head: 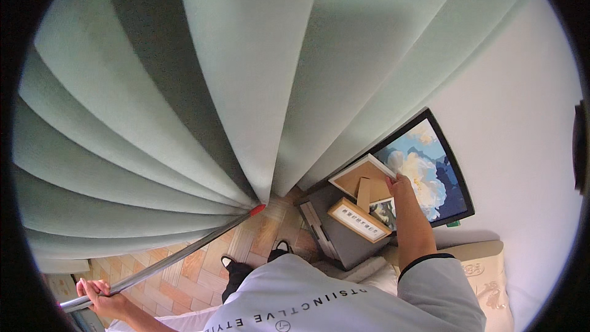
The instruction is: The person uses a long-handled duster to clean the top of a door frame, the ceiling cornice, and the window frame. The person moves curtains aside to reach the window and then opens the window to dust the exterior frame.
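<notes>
At the lower left, my left hand (pixel 102 296) is closed around a metal pole (pixel 184 252), whose red tip (pixel 258 210) touches or nearly touches the bottom of the pale green curtain (pixel 249 78). On the right, my right hand (pixel 398 184) grips the edge of a white-edged picture frame (pixel 357 170), which has its brown back and stand turned towards me. This frame is above a grey nightstand (pixel 325 198). Near it are a small wooden-framed sign (pixel 359 220) bearing writing and a partly hidden small picture (pixel 383 210). Behind my right hand leans a large black-framed flower painting (pixel 426 170).
A white wall (pixel 516 147) rises at the right. Beige bedding or a cushion (pixel 484 267) lies at the lower right, beside the nightstand. Wood-patterned flooring (pixel 198 267) shows around my feet. Curtain folds fill the upper left and middle. Shelved items show at the far lower left.
</notes>
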Motion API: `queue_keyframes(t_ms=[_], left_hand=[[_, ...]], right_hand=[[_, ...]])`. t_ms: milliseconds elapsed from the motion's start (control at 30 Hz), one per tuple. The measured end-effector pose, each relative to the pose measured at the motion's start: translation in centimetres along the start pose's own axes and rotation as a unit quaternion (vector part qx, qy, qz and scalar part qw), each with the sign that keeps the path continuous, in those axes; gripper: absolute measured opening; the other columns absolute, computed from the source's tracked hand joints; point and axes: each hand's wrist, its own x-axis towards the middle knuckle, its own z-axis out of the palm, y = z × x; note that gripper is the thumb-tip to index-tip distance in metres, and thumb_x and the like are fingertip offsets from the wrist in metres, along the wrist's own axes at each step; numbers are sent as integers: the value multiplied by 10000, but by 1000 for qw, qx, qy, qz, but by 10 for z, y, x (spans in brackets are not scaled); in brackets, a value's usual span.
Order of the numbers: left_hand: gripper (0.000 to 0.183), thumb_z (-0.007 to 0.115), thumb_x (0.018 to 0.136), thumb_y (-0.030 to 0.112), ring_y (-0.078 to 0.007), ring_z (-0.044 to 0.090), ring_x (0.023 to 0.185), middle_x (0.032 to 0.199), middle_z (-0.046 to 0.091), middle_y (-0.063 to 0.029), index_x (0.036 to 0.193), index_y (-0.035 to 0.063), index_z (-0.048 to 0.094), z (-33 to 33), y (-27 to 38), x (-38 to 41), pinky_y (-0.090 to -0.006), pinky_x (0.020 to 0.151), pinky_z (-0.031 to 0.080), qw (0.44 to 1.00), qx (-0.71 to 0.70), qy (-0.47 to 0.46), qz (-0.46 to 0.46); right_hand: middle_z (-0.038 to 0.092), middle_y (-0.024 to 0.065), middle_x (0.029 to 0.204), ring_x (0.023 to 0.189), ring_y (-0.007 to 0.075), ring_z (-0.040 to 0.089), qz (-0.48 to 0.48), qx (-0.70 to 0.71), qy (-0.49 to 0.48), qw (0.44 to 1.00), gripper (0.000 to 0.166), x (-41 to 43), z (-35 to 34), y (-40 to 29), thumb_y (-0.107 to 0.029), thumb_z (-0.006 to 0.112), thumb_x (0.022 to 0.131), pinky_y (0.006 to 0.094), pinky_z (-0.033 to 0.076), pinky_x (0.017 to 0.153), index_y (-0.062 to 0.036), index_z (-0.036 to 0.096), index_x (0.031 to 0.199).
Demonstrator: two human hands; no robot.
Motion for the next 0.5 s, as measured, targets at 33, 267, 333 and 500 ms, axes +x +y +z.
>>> queue_keyframes(t_ms=[33, 267, 333, 500], left_hand=[[55, 511, 889, 51, -57, 287, 432, 574, 307, 13, 923, 20, 482, 1, 1, -1, -184, 390, 237, 1000, 7, 6, 1], [49, 511, 895, 68, -49, 296, 438, 578, 315, 12, 910, 29, 486, 5, 15, -6, -179, 392, 238, 998, 56, 7, 29], [56, 512, 897, 80, -49, 294, 438, 580, 318, 12, 913, 32, 486, 10, 23, -9, -179, 396, 238, 997, 69, 0, 38], [99, 530, 890, 101, -61, 287, 469, 594, 319, 10, 950, 23, 516, 27, 42, -10, -197, 416, 232, 995, 90, -5, 51]], right_hand=[[561, 200, 976, 913, 348, 546, 17, 12, 6, 1000, 242, 1, 10, -1, -224, 413, 925, 434, 534, 717, -13, 482, 1020], [564, 178, 1019, 937, 292, 546, -35, -17, -3, 999, 319, 7, 36, -16, -280, 414, 924, 379, 518, 713, -10, 488, 1076], [565, 175, 1013, 930, 287, 547, -38, -23, 0, 999, 317, 12, 37, -15, -278, 416, 924, 376, 516, 711, -10, 486, 1078], [565, 166, 997, 912, 274, 548, -47, -34, -12, 998, 314, 20, 41, -14, -274, 421, 925, 367, 512, 704, -10, 483, 1083]])
